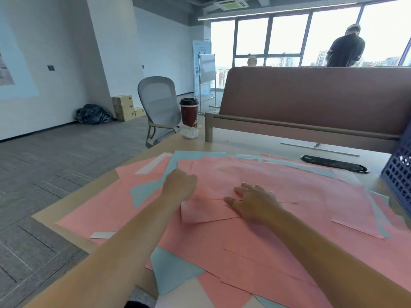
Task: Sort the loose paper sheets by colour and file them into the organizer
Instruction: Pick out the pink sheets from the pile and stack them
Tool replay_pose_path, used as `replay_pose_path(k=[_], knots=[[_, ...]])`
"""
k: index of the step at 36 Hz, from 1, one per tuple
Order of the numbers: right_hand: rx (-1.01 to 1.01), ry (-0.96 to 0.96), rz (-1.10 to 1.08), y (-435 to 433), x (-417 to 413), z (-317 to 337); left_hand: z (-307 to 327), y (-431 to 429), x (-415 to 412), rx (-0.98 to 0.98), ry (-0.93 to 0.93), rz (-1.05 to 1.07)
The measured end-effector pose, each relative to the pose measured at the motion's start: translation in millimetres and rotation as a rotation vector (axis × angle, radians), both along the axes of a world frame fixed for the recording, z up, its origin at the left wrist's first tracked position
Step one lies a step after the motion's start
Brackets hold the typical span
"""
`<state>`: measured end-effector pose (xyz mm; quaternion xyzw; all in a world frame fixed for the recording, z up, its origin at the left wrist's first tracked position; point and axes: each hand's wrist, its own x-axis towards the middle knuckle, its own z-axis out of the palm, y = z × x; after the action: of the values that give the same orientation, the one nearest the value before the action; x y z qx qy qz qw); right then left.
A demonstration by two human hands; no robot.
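Note:
Loose pink sheets [278,181] cover most of the wooden desk [104,176], overlapping one another. Light blue sheets [173,270] and a few white ones [153,164] poke out from under them. My left hand [179,184] rests on the pile with its fingers curled down, seemingly pinching the edge of a pink sheet. My right hand [253,201] lies flat on the pink sheets, fingers spread, pressing them down. The dark blue perforated organizer [399,172] stands at the right edge of the desk, only partly in view.
A red paper cup [189,112] with a crumpled white wrapper [190,132] stands at the desk's far left corner. A brown partition [311,101] borders the back. A black cable slot [333,163] lies near the organizer. A grey chair [159,103] stands beyond, and a person by the windows.

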<state>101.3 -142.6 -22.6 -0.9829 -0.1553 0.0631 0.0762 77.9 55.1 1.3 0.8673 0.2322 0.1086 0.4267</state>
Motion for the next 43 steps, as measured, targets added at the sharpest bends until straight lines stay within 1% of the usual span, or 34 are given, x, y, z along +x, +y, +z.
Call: replay_pose_path(k=[4,10,18,21,26,28,31,34,36,39,41,43], knots=[[0.014,-0.031,0.058,1.8,2.5,-3.4,-2.1,5.9,1.6,-0.065,-0.059,0.087],[0.023,-0.07,0.046,1.0,3.1,-2.6,-3.5,6.7,-0.6,-0.166,-0.024,0.098],[0.062,-0.107,0.055,9.5,2.4,3.1,-5.7,1.7,-10.8,-0.085,0.014,-0.075],[0.061,-0.092,0.082,11.9,4.7,5.7,-5.2,0.0,-13.3,-0.04,-0.014,-0.101],[0.089,-0.099,0.123,22.3,3.4,9.0,5.8,6.9,-22.8,-0.058,-0.085,-0.13],[0.083,-0.101,0.126,25.6,2.4,9.2,7.4,11.7,-24.3,-0.087,-0.082,-0.146],[0.047,-0.127,0.113,25.0,1.8,9.7,7.9,14.0,-24.5,-0.154,-0.067,-0.178],[0.024,-0.162,0.109,26.3,1.0,8.3,8.9,12.9,-25.3,-0.245,-0.087,-0.158],[0.044,-0.152,0.107,28.3,0.0,7.7,8.3,10.6,-26.1,-0.421,-0.101,-0.143],[0.101,-0.111,0.109,28.7,-1.4,7.7,11.1,3.4,-31.8,-0.747,-0.138,-0.231],[0.121,-0.082,0.113,27.2,-1.9,9.6,11.6,1.2,-35.7,-0.848,-0.149,-0.303],[0.151,-0.042,0.106,26.4,-1.6,11.5,6.2,2.5,-37.0,-0.856,-0.155,-0.377]])
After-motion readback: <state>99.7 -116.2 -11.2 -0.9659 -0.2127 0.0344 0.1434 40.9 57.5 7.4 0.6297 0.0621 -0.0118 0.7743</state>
